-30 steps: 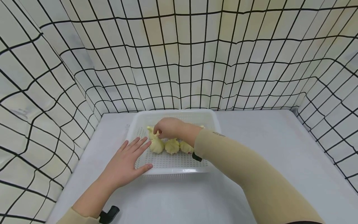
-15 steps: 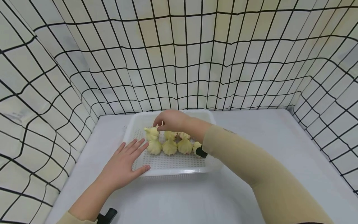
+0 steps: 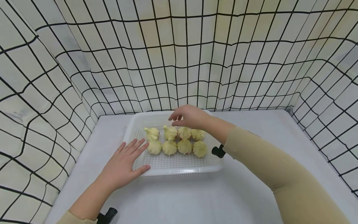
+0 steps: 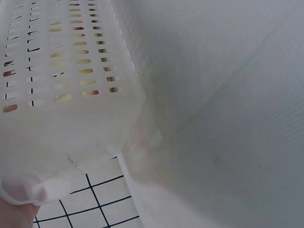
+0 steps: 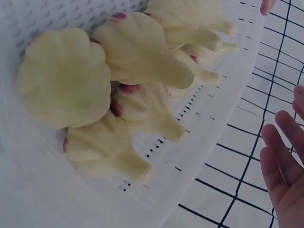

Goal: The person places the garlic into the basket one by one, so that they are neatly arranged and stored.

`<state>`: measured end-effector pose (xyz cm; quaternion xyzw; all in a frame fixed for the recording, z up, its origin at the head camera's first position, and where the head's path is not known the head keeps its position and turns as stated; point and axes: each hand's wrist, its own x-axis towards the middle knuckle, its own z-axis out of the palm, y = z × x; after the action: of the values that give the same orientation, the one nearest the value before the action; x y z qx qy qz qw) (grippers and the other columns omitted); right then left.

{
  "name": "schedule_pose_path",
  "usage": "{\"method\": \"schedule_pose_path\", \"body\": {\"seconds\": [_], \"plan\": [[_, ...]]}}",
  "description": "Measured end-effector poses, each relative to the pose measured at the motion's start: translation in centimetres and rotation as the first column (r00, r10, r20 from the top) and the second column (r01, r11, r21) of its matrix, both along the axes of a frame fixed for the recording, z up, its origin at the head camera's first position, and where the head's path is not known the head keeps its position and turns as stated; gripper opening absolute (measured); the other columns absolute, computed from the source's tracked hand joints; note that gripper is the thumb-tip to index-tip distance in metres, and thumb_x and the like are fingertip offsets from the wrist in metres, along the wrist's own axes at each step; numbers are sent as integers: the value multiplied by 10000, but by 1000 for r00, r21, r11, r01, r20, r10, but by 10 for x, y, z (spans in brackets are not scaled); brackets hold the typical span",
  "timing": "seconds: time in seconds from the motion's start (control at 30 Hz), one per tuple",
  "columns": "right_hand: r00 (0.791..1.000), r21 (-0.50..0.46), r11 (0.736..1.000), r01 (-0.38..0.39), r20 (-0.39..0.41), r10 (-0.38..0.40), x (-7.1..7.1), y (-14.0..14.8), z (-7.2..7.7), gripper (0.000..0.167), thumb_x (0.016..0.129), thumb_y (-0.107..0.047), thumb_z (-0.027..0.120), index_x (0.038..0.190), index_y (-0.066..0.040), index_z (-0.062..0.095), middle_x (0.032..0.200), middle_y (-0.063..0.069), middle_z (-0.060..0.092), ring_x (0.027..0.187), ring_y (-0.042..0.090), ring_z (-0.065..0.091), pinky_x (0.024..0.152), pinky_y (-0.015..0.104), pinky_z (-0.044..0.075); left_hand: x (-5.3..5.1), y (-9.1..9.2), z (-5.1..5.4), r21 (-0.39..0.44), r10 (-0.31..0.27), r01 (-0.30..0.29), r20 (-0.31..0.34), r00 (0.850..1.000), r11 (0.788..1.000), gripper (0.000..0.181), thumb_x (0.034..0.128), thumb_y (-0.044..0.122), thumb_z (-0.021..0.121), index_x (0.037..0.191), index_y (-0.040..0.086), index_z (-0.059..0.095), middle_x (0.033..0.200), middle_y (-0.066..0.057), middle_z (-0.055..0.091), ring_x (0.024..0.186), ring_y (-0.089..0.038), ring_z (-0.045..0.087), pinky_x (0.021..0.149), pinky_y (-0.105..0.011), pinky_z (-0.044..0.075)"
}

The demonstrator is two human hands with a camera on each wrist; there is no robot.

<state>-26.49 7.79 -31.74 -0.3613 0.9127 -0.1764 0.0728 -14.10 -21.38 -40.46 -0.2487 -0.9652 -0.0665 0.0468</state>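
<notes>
A white perforated plastic basket [image 3: 176, 171] holds several pale garlic bulbs in two rows. The front row includes one garlic bulb [image 3: 199, 149] at the right end; behind lies another garlic bulb [image 3: 152, 134] at the left end, its stem upward. My left hand [image 3: 122, 165] rests over the basket's left front edge, fingers straight. Over the back row hovers my right hand [image 3: 191, 116], fingers loosely bent and holding nothing. Close up in the right wrist view, the garlic bulbs [image 5: 64, 78] show purple patches, and my right hand [image 5: 285, 171] is apart from them.
The basket stands on a white-covered table [image 3: 257, 137]. Black netting [image 3: 195, 56] over white walls encloses the back and both sides. Black wrist mounts [image 3: 218, 151] sit at both sleeves.
My right hand has moved right from above the left back bulb, uncovering the back row and the right-end bulbs. My left hand has stayed at the basket's edge.
</notes>
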Motion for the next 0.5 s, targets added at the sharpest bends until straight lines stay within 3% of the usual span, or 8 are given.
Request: {"method": "schedule_pose_path", "body": {"seconds": [0.3,0.5], "plan": [[991,-87,987,134,0,-134,6,48,0,249,955,-301,681,1184,-216,733,1117,-63,691,985,110,619,811,296,541,-1,0,-1,10,-1,1,-7,1000,1000,825,895,679,550,1551,214,364,1606,-31,313,1475,-321,259,1194,-578,147],[978,-184,961,208,31,-206,12,84,-6,252,937,-295,706,1168,-199,740,1033,-69,689,909,140,612,768,306,548,-1,0,-2,8,0,0,-4,1000,1000,835,895,703,522,1552,215,361,1604,-31,316,1474,-319,262,1195,-578,147]]}}
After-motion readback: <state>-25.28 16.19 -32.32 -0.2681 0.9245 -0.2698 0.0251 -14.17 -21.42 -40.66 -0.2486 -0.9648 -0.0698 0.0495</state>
